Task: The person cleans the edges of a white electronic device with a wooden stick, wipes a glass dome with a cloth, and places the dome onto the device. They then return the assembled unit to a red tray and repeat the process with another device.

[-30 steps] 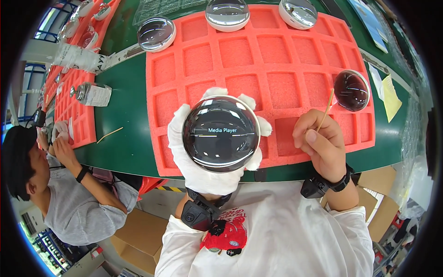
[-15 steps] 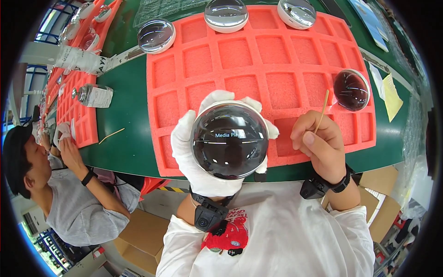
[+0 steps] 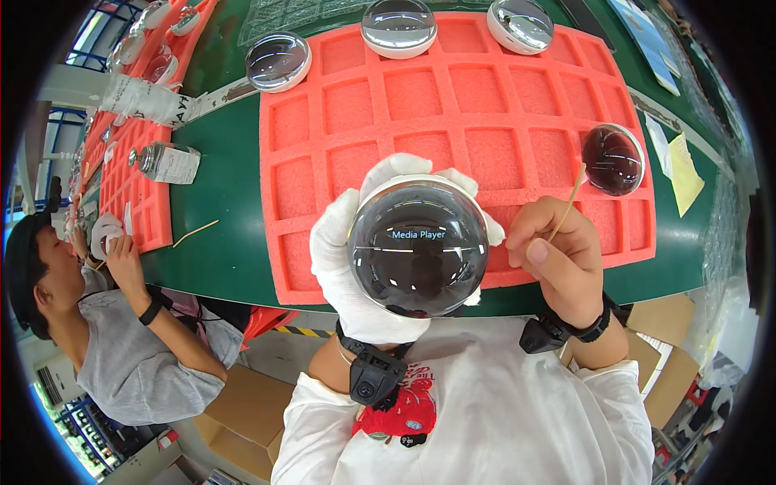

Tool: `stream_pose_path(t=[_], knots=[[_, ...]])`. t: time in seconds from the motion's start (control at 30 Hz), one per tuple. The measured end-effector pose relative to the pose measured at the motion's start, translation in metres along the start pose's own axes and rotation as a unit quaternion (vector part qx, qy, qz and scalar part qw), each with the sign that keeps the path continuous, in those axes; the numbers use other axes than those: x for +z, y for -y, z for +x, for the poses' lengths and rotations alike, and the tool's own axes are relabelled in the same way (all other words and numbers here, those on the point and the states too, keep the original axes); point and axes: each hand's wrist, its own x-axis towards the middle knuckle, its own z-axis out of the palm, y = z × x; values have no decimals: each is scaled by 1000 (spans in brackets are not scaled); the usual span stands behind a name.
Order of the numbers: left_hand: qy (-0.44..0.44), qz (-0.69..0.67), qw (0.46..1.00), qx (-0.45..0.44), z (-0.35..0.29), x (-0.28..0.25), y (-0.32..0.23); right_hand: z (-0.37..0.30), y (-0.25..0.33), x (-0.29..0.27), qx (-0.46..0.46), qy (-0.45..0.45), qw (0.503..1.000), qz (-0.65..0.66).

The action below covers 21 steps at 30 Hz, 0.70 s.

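My gloved left hand cups a dark glass dome over the red foam tray on the bench; my right hand pinches a thin wooden stick just beside it.

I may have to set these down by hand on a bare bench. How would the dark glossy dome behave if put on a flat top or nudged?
The dome is round and mirror-smooth, so it probably slips easily; the left hand cups it in a white glove. Resting on its curve it would likely rock or roll. Others sit in the foam tray pockets, which suggests they need seating.
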Motion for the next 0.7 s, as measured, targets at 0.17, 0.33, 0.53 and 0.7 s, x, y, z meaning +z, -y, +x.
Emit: stream_pose_path(t=[0.17, 0.33, 0.53, 0.7], knots=[[-8, 48, 999, 6, -2, 0, 3, -1, -3, 4, -25, 2, 999, 35], [12, -13, 1000, -2, -2, 5, 5, -3, -5, 4, -27, 35, 995, 92], [30, 9, 999, 18, -4, 4, 8, -4, 0, 7, -8, 15, 999, 41], [7, 7, 1000, 11, -5, 5, 9, -2, -4, 5, -16, 28, 998, 56]])
